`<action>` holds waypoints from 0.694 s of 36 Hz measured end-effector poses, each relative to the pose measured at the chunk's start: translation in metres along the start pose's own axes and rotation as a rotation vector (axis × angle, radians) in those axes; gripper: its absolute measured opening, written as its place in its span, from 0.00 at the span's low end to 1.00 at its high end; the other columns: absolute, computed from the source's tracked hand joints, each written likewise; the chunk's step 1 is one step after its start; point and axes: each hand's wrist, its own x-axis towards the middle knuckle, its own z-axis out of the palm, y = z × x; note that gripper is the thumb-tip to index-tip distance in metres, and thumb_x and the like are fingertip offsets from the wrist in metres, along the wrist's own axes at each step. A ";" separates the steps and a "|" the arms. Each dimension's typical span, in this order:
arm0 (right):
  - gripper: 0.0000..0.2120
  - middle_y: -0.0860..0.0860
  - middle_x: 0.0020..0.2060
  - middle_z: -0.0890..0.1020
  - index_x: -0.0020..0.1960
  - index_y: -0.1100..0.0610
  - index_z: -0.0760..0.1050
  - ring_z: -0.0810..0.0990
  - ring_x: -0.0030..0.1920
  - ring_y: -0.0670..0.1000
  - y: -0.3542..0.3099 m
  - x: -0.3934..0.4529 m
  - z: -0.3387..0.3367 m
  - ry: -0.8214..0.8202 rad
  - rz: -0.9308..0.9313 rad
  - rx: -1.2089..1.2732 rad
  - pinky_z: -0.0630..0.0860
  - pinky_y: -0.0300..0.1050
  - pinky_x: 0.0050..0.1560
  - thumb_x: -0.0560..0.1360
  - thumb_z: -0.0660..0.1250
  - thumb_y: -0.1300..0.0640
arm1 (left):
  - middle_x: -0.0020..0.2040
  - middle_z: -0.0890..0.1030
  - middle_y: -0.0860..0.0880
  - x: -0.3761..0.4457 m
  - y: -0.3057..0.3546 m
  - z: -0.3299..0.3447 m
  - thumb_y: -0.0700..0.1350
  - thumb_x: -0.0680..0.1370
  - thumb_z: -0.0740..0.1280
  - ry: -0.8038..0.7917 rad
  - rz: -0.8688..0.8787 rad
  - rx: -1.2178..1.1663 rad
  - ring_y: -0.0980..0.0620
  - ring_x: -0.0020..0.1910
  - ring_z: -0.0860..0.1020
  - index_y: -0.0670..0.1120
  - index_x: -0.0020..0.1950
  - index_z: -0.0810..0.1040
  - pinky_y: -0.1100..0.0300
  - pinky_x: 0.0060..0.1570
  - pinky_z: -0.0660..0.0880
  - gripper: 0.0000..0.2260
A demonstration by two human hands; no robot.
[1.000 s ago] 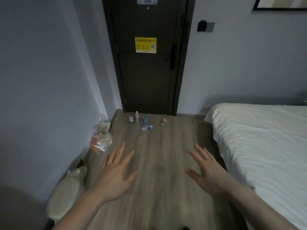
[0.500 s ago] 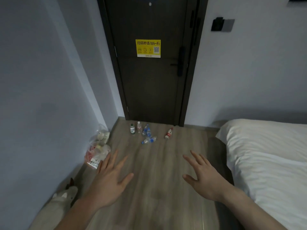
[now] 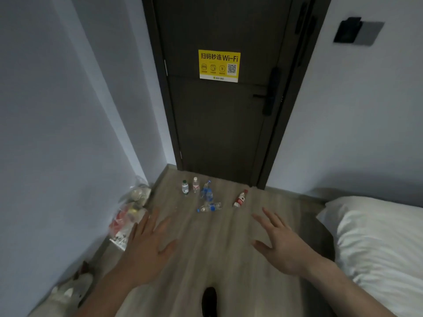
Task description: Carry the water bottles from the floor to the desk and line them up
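Both hands out in front, palms down, fingers spread and straight, holding nothing. Left hand (image 3: 148, 250) at 8 o'clock of frame centre, right hand (image 3: 280, 245) at 4 o'clock; both hover over the wood floor (image 3: 206, 259), touching none of the bottles.

Bottles sit on the floor at the foot of the dark door (image 3: 219, 115), about 12 o'clock from the hands and well apart from them:
- green-label bottle (image 3: 185, 187), upright, leftmost
- pink-label bottle (image 3: 195, 185), upright, just beside it at 3 o'clock
- blue-label bottle (image 3: 207, 192), tilted, next at 3 o'clock; may be more than one there, too small to tell
- second blue-label bottle (image 3: 209, 207), lying on its side, at 6 o'clock of that one
- red-label bottle (image 3: 240, 198), lying tilted, cap toward the door, off at 3 o'clock from the cluster, nearest the right hand

Yellow Wi-Fi sticker (image 3: 219, 66) on the door, handle (image 3: 267, 97) at its 4 o'clock. Dark switch plate (image 3: 357, 30) on the right wall. Clear plastic bag (image 3: 130, 213) with stuff inside against the left wall, at 11 o'clock of the left hand, fingertips overlapping it in view. White plush toy (image 3: 66, 294) on the floor at 7 o'clock. Bed (image 3: 377, 243) with white bedding at 3 o'clock of the right hand. Dark shoe tip (image 3: 209, 300) at 6 o'clock, bottom edge.
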 end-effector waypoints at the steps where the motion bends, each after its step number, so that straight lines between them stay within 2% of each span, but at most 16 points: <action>1: 0.34 0.44 0.82 0.41 0.82 0.40 0.45 0.40 0.82 0.52 0.005 0.014 -0.006 -0.009 0.012 0.004 0.50 0.53 0.80 0.82 0.58 0.37 | 0.81 0.40 0.55 0.019 0.000 0.002 0.74 0.70 0.41 -0.008 -0.009 -0.019 0.50 0.80 0.40 0.64 0.79 0.50 0.50 0.77 0.43 0.37; 6: 0.34 0.44 0.82 0.41 0.82 0.39 0.46 0.41 0.82 0.53 0.028 0.078 -0.039 -0.034 0.089 0.015 0.50 0.54 0.80 0.81 0.59 0.37 | 0.82 0.46 0.53 0.114 0.006 0.007 0.73 0.71 0.44 -0.077 0.013 -0.023 0.49 0.81 0.46 0.60 0.79 0.57 0.46 0.78 0.52 0.38; 10: 0.34 0.43 0.82 0.41 0.81 0.39 0.47 0.43 0.82 0.53 0.045 0.122 -0.067 -0.007 0.138 0.028 0.53 0.56 0.81 0.81 0.59 0.37 | 0.82 0.43 0.51 0.183 0.027 0.002 0.72 0.69 0.41 -0.121 0.059 -0.017 0.50 0.81 0.42 0.58 0.80 0.55 0.48 0.79 0.47 0.41; 15: 0.34 0.44 0.82 0.43 0.81 0.39 0.48 0.44 0.82 0.52 0.074 0.162 -0.095 0.041 0.172 0.049 0.54 0.54 0.80 0.81 0.60 0.38 | 0.81 0.38 0.56 0.253 0.066 -0.006 0.72 0.69 0.41 -0.159 0.125 -0.076 0.52 0.80 0.40 0.62 0.79 0.48 0.51 0.78 0.43 0.39; 17: 0.34 0.43 0.82 0.44 0.81 0.39 0.49 0.44 0.82 0.52 0.088 0.179 -0.105 0.031 0.185 0.057 0.55 0.55 0.80 0.80 0.61 0.37 | 0.80 0.36 0.56 0.276 0.079 -0.004 0.72 0.74 0.46 -0.176 0.141 -0.066 0.57 0.77 0.36 0.62 0.80 0.46 0.51 0.79 0.42 0.35; 19: 0.34 0.43 0.82 0.44 0.81 0.39 0.49 0.44 0.82 0.51 0.105 0.200 -0.117 0.020 0.189 0.065 0.56 0.56 0.80 0.80 0.61 0.37 | 0.80 0.36 0.56 0.303 0.091 0.003 0.67 0.80 0.52 -0.196 0.144 -0.051 0.58 0.77 0.35 0.61 0.80 0.46 0.50 0.79 0.42 0.31; 21: 0.34 0.44 0.82 0.44 0.81 0.39 0.49 0.44 0.82 0.52 0.122 0.223 -0.130 0.016 0.177 0.052 0.56 0.55 0.80 0.81 0.61 0.38 | 0.79 0.35 0.57 0.328 0.103 0.009 0.64 0.81 0.52 -0.197 0.140 -0.049 0.54 0.78 0.36 0.61 0.81 0.47 0.50 0.79 0.42 0.29; 25: 0.34 0.44 0.82 0.44 0.82 0.40 0.48 0.45 0.82 0.52 0.155 0.270 -0.152 0.013 0.140 0.021 0.55 0.53 0.80 0.81 0.60 0.37 | 0.80 0.37 0.57 0.370 0.121 0.019 0.65 0.81 0.53 -0.171 0.097 -0.074 0.52 0.80 0.39 0.61 0.80 0.49 0.51 0.78 0.43 0.29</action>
